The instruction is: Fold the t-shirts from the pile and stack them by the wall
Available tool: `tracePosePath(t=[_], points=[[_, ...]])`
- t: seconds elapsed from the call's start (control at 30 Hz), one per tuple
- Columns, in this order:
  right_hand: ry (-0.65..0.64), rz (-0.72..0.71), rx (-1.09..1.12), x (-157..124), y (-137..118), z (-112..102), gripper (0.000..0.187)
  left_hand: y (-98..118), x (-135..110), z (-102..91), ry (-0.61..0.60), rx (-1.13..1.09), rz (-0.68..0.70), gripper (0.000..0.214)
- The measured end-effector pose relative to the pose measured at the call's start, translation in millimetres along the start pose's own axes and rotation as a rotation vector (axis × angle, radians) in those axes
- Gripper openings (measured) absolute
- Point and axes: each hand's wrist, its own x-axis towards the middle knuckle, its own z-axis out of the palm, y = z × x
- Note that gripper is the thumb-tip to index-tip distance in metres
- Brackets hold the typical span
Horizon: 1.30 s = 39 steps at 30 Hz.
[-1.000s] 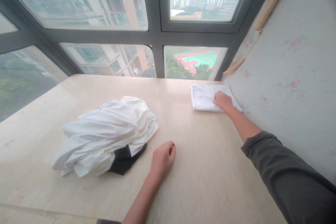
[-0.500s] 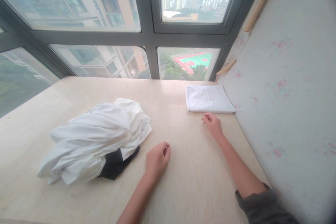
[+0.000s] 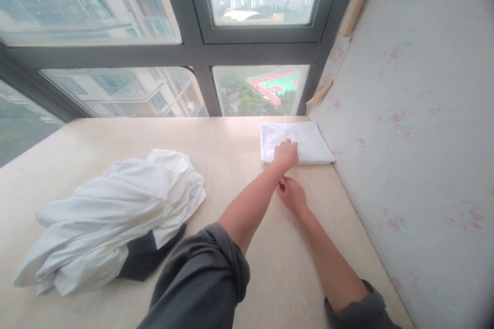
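The left hand (image 3: pixel 286 154) lay over the near part of a folded white cloth (image 3: pixel 312 140), with the right hand (image 3: pixel 295 196) just below its wrist.
The folded cloth sat flat on the counter (image 3: pixel 227 159), in the far right corner near the window frame (image 3: pixel 252 55) and beside the flowered wall (image 3: pixel 428 92); the left arm crossed in front of the right hand's fingertips. The left grip had its fingers bent, though whether it pinched any fabric could not be told; the right grip was loosely closed, its fingers curled in. Well apart to the left, a crumpled white heap (image 3: pixel 108 195) partly covered a black cloth (image 3: pixel 143 258).
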Motion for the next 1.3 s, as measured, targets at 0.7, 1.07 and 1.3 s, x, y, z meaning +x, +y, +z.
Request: tracePosePath(t=[0.7,1.07,1.3], points=[[-0.057,0.067,0.016,2,-7,-8,0.013,5,35,12.3,-0.002,0.218,0.068,0.025],[-0.018,0.026,0.117,3,-3,-4,0.021,8,33,-76.9,0.286,0.142,0.124,0.03],[0.094,0.122,0.465,7,4,-2,0.029,15,17,-167.5,0.692,-0.073,0.185,0.021]])
